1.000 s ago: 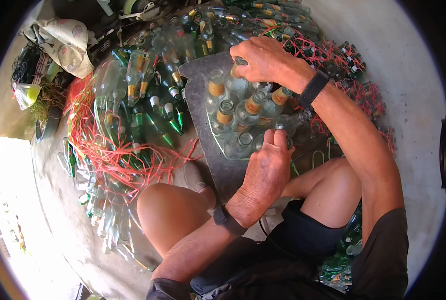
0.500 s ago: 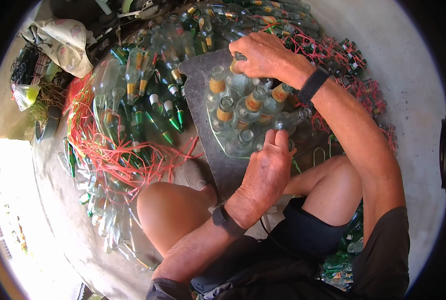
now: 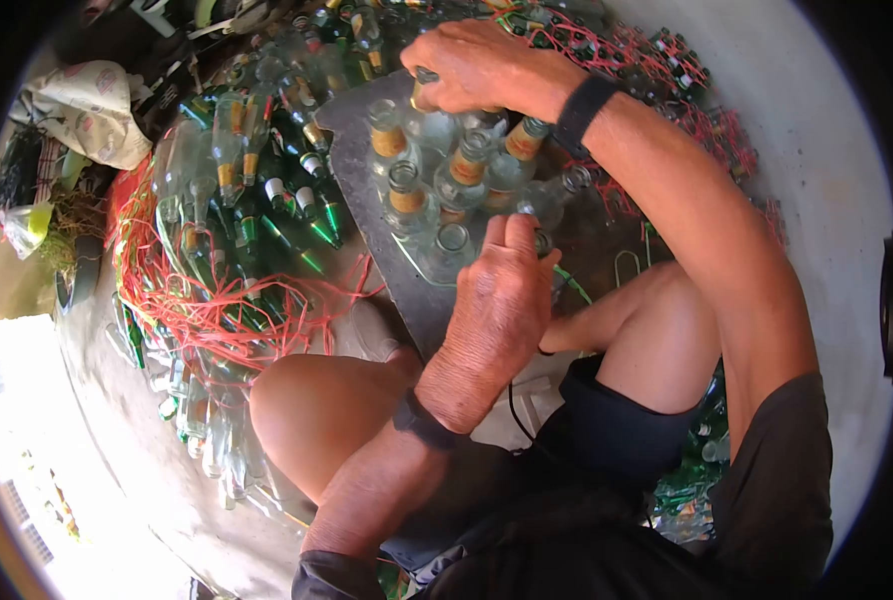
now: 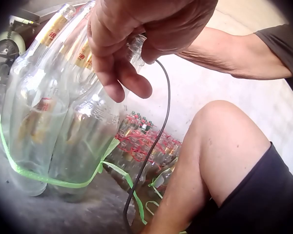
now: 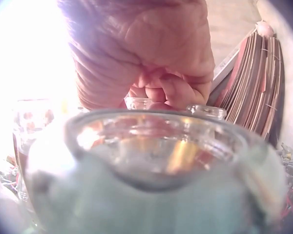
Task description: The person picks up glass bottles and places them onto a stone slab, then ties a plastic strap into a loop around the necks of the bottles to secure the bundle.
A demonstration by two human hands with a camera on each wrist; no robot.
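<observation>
A bundle of clear glass bottles [image 3: 463, 180], several with orange neck labels, stands upright on a dark flat slab [image 3: 351, 165]. Round its lower part runs a light green strap [image 4: 63, 184], knotted at one side with loose ends hanging. On the near side, my left hand [image 3: 501, 300] grips a bottle by its neck [image 3: 543, 241], two fingers laid over it. My right hand [image 3: 481, 65] reaches to the far side, its fingers curled about another bottle's neck [image 3: 425, 76]. Close in front of the right wrist view is a bottle mouth [image 5: 161, 151].
Loose green and clear bottles [image 3: 276, 195] lie heaped left of the slab, under a tangle of red strapping [image 3: 216, 320]. Bundles tied in red [image 3: 686, 135] stand along the wall at right. The person's bent knees [image 3: 311, 415] flank the near edge. A black cord [image 4: 156, 122] hangs near the bundle.
The head view has shifted, so bottles and both hands appear further up and left. Each hand keeps its hold on a bottle neck.
</observation>
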